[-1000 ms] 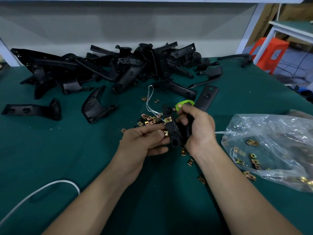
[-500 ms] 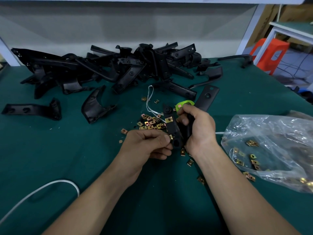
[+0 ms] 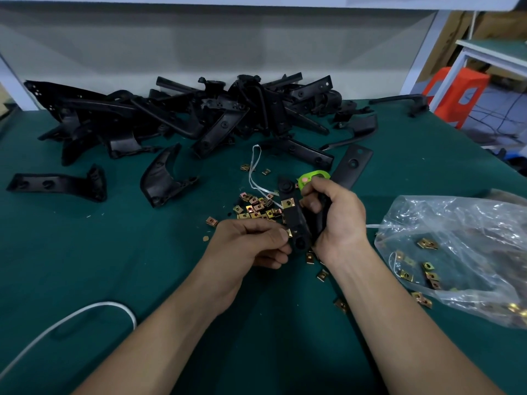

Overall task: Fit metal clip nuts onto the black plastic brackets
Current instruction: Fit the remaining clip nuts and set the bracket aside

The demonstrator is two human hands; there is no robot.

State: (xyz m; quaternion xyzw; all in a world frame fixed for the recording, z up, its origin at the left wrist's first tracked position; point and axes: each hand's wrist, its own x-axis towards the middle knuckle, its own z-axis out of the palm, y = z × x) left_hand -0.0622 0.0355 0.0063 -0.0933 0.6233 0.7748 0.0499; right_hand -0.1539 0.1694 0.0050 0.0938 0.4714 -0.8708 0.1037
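Tightly, right hand (image 3: 339,220) around black bracket (image 3: 295,220).

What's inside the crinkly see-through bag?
Small gold clip nuts lie inside the plastic bag, seen through its wall. Its crumpled, shiny right side hides whatever else is in there.

No writing, label, brand mark, number or sign can be read anywhere in this view. The black plastic brackets (image 3: 216,121), the brass-coloured metal clip nuts (image 3: 255,208), the clear crinkled plastic bag (image 3: 456,223), the small bright green plastic piece (image 3: 313,176) and the orange plastic stool (image 3: 456,95) show no legible print.
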